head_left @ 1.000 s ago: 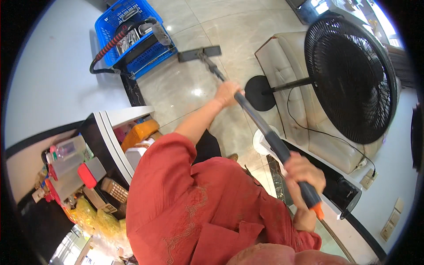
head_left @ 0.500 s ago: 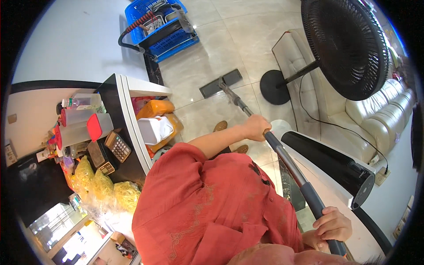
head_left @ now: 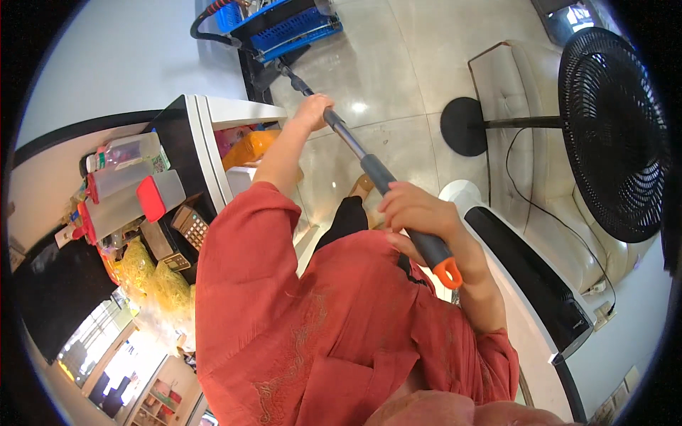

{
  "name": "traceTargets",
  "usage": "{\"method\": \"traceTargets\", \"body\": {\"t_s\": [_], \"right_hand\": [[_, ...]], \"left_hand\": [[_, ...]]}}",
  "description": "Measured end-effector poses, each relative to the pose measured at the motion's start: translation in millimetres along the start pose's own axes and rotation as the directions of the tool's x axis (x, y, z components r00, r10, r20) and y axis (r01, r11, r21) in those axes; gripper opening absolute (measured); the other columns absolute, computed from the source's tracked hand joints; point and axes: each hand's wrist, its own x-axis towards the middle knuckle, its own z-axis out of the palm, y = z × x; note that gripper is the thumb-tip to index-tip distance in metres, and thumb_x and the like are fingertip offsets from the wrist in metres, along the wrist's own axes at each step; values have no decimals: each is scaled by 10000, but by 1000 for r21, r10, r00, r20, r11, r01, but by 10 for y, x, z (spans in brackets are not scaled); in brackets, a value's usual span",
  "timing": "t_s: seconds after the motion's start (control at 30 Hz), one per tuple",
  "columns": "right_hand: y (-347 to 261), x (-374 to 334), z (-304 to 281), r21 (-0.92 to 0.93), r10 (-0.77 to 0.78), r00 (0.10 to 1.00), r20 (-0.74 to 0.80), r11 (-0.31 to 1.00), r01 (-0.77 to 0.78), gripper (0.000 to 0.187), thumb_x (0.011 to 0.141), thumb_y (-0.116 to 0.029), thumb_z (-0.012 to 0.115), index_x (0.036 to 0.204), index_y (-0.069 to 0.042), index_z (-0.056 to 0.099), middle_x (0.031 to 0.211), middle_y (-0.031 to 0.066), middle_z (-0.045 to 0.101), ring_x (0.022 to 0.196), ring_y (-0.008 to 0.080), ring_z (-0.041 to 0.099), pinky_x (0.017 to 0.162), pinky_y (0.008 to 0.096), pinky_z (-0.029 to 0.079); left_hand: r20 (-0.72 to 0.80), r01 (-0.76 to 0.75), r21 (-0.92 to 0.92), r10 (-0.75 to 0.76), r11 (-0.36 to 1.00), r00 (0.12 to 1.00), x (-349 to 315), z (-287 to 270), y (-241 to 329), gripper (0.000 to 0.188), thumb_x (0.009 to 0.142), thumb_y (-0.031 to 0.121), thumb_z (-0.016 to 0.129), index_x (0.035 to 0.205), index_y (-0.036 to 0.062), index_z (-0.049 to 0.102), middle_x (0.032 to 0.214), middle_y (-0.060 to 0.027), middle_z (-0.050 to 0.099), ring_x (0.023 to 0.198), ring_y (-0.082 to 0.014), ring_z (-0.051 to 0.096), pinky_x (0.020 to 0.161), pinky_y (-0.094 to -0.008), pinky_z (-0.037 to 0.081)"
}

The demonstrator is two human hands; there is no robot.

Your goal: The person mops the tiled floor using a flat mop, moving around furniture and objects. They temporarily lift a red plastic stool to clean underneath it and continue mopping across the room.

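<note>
A flat mop (head_left: 347,136) with a grey and silver pole slants across the view. My left hand (head_left: 313,111) is closed around the middle of the pole, arm stretched forward. Nearer to my body, my right hand (head_left: 420,213) wraps the dark grip close to the pole's end, where an orange hanging loop (head_left: 448,272) sticks out. On the floor at the far left, the mop head (head_left: 264,79) lies against the wall base beside a blue basket cart (head_left: 291,35), which partly hides it.
A cabinet (head_left: 202,145) with bottles, tubs and a calculator (head_left: 190,226) on top stands to the left. On the right are a black standing fan (head_left: 614,135), its cord, a cream sofa (head_left: 543,170) and a black tower unit (head_left: 529,273). The floor (head_left: 398,135) is glossy tile.
The mop head has slid from mid-floor forward and left to the cart. Both hands moved up and left with the pole; my right hand came up from the lower right.
</note>
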Motion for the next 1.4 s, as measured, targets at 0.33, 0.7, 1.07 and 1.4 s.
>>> {"method": "traceTargets", "body": {"t_s": [0.33, 0.7, 1.07, 1.4], "right_hand": [[-1619, -1206, -622, -35, 281, 938, -201, 955, -293, 83, 751, -107, 778, 744, -104, 696, 779, 60, 699, 841, 278, 710, 963, 465, 470], [-1842, -1653, -760, 184, 10, 999, -42, 983, -3, 152, 755, -140, 814, 771, -73, 678, 817, 76, 718, 865, 250, 714, 941, 425, 474], [-1056, -1978, 186, 211, 42, 985, -165, 977, -6, 81, 750, 46, 694, 782, 39, 620, 803, 162, 629, 823, 358, 633, 882, 503, 447], [-2000, -4765, 1129, 43, 231, 719, -655, 962, -270, 180, 729, -108, 763, 669, -22, 617, 667, 82, 605, 736, 273, 645, 901, 467, 453]], "left_hand": [[-173, -282, -315, 238, 906, 956, -219, 382, 2279, 111, 657, 186, 737, 715, 158, 647, 738, -65, 634, 749, -305, 630, 681, -423, 503], [-223, -297, -461, 215, 836, 951, -487, -136, 2835, 282, 808, 221, 671, 580, 103, 555, 605, -107, 571, 609, -348, 590, 540, -454, 451], [-416, -191, -217, 86, 957, 905, -1033, 741, 2287, 265, 781, 103, 678, 591, 71, 496, 587, -117, 512, 575, -333, 532, 529, -419, 418], [-7, -478, -265, 495, 837, 869, -1808, 2001, 4457, 48, 643, 208, 666, 643, 165, 645, 688, -79, 650, 703, -308, 640, 654, -412, 517]]}}
